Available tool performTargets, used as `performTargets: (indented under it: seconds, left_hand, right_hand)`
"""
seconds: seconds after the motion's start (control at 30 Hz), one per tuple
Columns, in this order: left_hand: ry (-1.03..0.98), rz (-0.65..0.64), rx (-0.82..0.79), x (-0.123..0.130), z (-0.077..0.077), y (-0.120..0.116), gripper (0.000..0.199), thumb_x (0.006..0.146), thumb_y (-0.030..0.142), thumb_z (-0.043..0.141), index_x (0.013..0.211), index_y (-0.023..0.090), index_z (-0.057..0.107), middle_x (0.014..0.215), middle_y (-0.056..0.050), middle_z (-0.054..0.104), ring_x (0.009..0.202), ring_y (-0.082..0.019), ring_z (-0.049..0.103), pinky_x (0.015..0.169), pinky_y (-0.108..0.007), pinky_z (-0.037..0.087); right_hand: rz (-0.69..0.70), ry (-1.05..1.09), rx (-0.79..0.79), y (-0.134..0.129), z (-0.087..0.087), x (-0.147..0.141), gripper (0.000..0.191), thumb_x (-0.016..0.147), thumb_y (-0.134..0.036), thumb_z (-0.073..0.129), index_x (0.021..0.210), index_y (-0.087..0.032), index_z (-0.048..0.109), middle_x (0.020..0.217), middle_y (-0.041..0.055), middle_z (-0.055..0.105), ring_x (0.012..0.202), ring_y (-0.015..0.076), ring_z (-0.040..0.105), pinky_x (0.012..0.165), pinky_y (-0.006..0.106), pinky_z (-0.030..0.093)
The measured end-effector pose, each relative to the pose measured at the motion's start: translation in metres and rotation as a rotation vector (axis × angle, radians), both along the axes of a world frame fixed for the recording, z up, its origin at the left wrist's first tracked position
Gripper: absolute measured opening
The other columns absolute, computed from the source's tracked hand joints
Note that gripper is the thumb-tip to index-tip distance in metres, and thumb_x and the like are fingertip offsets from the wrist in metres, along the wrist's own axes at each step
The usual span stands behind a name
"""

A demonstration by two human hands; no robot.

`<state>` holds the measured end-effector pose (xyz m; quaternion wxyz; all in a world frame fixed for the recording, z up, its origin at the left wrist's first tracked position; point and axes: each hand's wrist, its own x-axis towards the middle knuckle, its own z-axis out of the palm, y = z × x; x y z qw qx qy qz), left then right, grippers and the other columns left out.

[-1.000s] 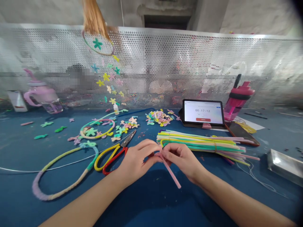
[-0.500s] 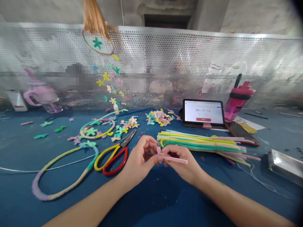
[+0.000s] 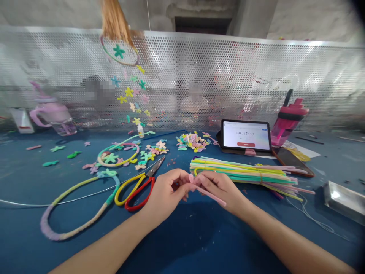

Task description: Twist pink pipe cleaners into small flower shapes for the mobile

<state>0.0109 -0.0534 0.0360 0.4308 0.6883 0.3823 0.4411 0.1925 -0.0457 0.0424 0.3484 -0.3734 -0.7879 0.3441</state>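
Note:
A pink pipe cleaner [image 3: 212, 196] is pinched between my two hands, its bent end forming a small loop. My left hand [image 3: 171, 190] grips it at the loop with thumb and fingers. Close beside, my right hand [image 3: 218, 185] pinches the same piece, and a straight tail sticks out below it toward the right. Scissors [image 3: 142, 184] with one yellow and one red handle lie just left of my left hand. Behind my right hand lies a bundle of pastel pipe cleaners [image 3: 242, 170]. The fingertips partly hide the bend.
Left on the blue table are a wrapped ring [image 3: 45, 219] and a second ring [image 3: 98, 160] among fuzzy flowers. A flower heap [image 3: 192, 140] sits farther back. A tablet [image 3: 245, 135], phone [image 3: 293, 161], pink bottle [image 3: 288, 120] and metal box [image 3: 345, 199] are at right. A perforated screen [image 3: 171, 76] stands behind.
The pipe cleaner's free tail has swung from nearly level to slanting down to the right. My right hand's fingers have closed in nearer the loop.

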Motion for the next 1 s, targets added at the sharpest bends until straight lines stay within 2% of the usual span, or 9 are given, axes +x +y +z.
performTargets:
  seconds: [0.07, 0.13, 0.23, 0.43, 0.53, 0.8, 1.0]
  left_hand:
    - [-0.087, -0.039, -0.148, 0.0002, -0.0007, 0.0025, 0.018, 0.077, 0.030, 0.064, 0.079, 0.015, 0.055, 0.060, 0.004, 0.052, 0.048, -0.008, 0.051, 0.049, -0.021, 0.046]
    - [-0.162, -0.075, -0.271, 0.0005, -0.0024, 0.0049, 0.021, 0.075, 0.031, 0.066, 0.078, 0.014, 0.054, 0.059, 0.004, 0.051, 0.047, -0.008, 0.048, 0.048, -0.020, 0.045]
    - [-0.220, -0.112, -0.349, 0.0007, -0.0041, 0.0065, 0.023, 0.074, 0.031, 0.067, 0.076, 0.013, 0.053, 0.058, 0.004, 0.051, 0.049, -0.007, 0.047, 0.048, -0.020, 0.044]
    - [-0.269, -0.151, -0.340, 0.0006, -0.0024, 0.0067, 0.021, 0.075, 0.028, 0.068, 0.076, 0.014, 0.053, 0.071, 0.001, 0.056, 0.068, -0.011, 0.055, 0.060, -0.022, 0.046]
    - [-0.276, -0.129, -0.359, 0.0008, -0.0022, 0.0070, 0.022, 0.075, 0.028, 0.069, 0.075, 0.013, 0.054, 0.067, 0.001, 0.057, 0.066, -0.010, 0.056, 0.060, -0.021, 0.046]
    - [-0.259, -0.145, -0.356, -0.0002, -0.0039, 0.0069, 0.022, 0.078, 0.032, 0.065, 0.079, 0.013, 0.053, 0.067, -0.002, 0.064, 0.062, -0.012, 0.060, 0.059, -0.023, 0.047]
    - [-0.275, -0.157, -0.366, -0.0006, -0.0022, 0.0069, 0.024, 0.074, 0.030, 0.069, 0.077, 0.014, 0.052, 0.065, -0.002, 0.064, 0.060, -0.012, 0.060, 0.058, -0.022, 0.047]
  right_hand:
    - [-0.016, 0.013, 0.014, 0.0014, 0.0033, 0.0019, 0.027, 0.091, -0.033, 0.043, 0.082, -0.018, 0.064, 0.079, 0.0035, 0.064, 0.070, 0.0151, 0.057, 0.062, 0.024, 0.043]
    - [-0.046, 0.030, -0.005, 0.0026, 0.0044, 0.0031, 0.021, 0.086, -0.033, 0.051, 0.081, -0.018, 0.064, 0.078, 0.0037, 0.065, 0.067, 0.0148, 0.056, 0.061, 0.025, 0.044]
    - [-0.054, 0.069, -0.108, 0.0036, 0.0022, 0.0030, 0.018, 0.081, -0.033, 0.059, 0.078, -0.016, 0.063, 0.071, 0.0032, 0.063, 0.061, 0.0134, 0.056, 0.057, 0.025, 0.046]
    - [-0.041, 0.268, -0.366, 0.0033, -0.0043, -0.0004, 0.026, 0.071, -0.038, 0.069, 0.074, -0.015, 0.060, 0.064, 0.0012, 0.063, 0.060, 0.0135, 0.061, 0.059, 0.027, 0.052]
    - [-0.033, 0.322, -0.437, 0.0021, -0.0042, -0.0011, 0.027, 0.070, -0.038, 0.070, 0.072, -0.014, 0.059, 0.064, 0.0010, 0.064, 0.058, 0.0117, 0.061, 0.059, 0.026, 0.052]
    - [-0.002, 0.409, -0.558, 0.0001, -0.0028, -0.0006, 0.023, 0.072, -0.033, 0.070, 0.069, -0.014, 0.057, 0.066, 0.0002, 0.065, 0.055, 0.0079, 0.058, 0.055, 0.019, 0.048]
    - [0.000, 0.457, -0.576, 0.0003, -0.0028, 0.0003, 0.022, 0.071, -0.033, 0.070, 0.069, -0.014, 0.059, 0.066, 0.0004, 0.065, 0.056, 0.0081, 0.057, 0.056, 0.020, 0.047]
